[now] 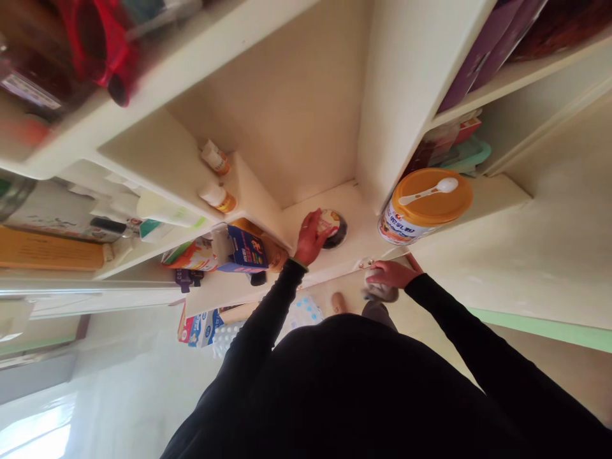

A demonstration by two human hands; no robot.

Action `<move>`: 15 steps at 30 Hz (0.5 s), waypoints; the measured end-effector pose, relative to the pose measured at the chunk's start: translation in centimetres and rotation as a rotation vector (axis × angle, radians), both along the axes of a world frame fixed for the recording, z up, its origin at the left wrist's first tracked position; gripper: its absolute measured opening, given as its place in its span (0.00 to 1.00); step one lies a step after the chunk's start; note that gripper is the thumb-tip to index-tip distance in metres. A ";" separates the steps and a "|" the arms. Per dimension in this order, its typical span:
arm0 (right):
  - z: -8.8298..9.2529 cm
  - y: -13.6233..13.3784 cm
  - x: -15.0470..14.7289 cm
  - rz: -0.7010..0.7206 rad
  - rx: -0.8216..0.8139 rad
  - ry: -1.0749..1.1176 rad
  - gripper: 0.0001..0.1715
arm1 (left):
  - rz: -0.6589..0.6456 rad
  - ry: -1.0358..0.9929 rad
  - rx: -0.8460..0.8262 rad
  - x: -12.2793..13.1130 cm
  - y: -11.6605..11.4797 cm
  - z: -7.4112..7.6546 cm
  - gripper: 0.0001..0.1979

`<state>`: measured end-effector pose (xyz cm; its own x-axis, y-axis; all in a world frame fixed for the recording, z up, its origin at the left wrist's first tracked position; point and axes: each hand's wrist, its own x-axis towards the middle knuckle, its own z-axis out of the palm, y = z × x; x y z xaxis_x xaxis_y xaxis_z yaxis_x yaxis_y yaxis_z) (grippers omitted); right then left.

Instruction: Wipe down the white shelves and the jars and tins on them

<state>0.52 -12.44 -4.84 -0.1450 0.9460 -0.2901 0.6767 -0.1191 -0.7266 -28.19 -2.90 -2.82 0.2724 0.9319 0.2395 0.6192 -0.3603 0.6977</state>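
My left hand [310, 240] reaches into a cream shelf unit [306, 115] and its fingers curl around a small round container [331, 227] with a patterned lid, standing on the low shelf board [354, 245]. My right hand [389, 274] rests at the front edge of that board and is closed on a grey cloth [381, 293]. Both arms wear black sleeves. A tin with an orange lid [421, 207] and a white scoop on top stands just right of the hands, in the neighbouring compartment.
Left of my hand stand a blue carton [243, 250], an orange bottle [275, 255] and two small white bottles [216, 177]. Books and boxes [478, 51] fill the upper right shelf. A red object [102, 44] sits top left. Boxes [198, 326] lie on the floor.
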 end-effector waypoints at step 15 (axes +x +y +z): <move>4.8 4.6 -9.8 -0.069 0.705 0.211 0.43 | 0.056 -0.248 -0.064 3.4 2.3 3.1 0.47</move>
<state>-9.24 -7.89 0.00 -0.0640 0.9065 0.4173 0.5218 0.3869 -0.7603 -24.75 -0.62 0.27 0.1597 0.9593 0.2328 0.4440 -0.2804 0.8510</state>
